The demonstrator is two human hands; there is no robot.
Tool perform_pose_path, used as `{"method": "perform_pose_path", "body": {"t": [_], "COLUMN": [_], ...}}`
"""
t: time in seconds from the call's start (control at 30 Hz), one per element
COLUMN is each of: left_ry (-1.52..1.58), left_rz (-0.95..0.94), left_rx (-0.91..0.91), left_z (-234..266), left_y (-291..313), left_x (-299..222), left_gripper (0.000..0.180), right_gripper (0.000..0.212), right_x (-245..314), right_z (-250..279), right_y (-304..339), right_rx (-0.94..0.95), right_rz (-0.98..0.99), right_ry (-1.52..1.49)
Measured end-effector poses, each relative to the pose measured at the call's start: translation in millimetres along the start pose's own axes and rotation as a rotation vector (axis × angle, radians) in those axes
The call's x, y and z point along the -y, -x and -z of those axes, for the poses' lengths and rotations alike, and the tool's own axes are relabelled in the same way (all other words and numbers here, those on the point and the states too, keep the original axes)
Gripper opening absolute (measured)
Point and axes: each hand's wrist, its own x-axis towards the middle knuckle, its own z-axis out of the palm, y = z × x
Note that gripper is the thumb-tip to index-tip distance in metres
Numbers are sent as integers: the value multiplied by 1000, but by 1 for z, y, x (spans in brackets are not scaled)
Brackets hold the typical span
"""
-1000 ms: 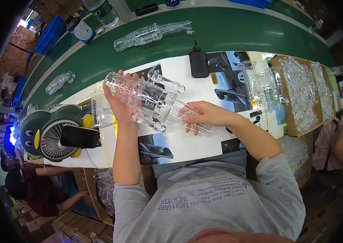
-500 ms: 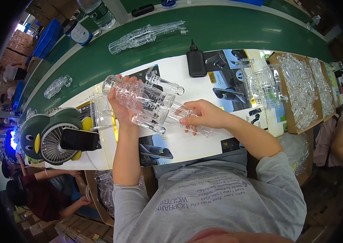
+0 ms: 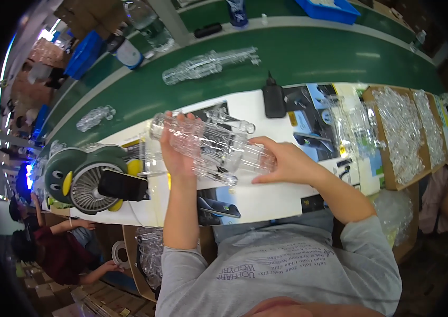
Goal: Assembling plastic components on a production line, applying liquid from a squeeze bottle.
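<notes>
You hold the clear tubular assembly (image 3: pixel 221 142) over the printed mat (image 3: pixel 266 196).
Your left hand (image 3: pixel 179 156) wraps its body, your right hand (image 3: pixel 291 162) pinches the end tube (image 3: pixel 257 157); steady the body and align the tube straight, without side force.

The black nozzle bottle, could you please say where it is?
In the head view, the black nozzle bottle is right of centre, beyond the right hand.

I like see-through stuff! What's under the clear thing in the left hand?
Under the clear thing: the left hand and a printed sheet. The hand covers part of the sheet; that can't be seen.
</notes>
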Motion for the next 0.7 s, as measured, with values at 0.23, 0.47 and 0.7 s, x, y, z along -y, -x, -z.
{"method": "perform_pose_path", "body": {"t": [0.23,0.47,0.7], "left_ry": [29,42,65], "left_rz": [18,58,75], "left_rx": [364,247,299], "left_z": [-2,2,-7], "left_y": [8,2,9], "left_x": [0,9,11], "left_gripper": [47,40,40], "right_gripper": [71,72,68], "right_x": [-4,2,2], "right_z": [-14,-27,-18], "right_y": [9,9,13], "right_rx": [117,146,205], "right_rz": [56,-61,-54], "right_ry": [-168,-349,-268]}}
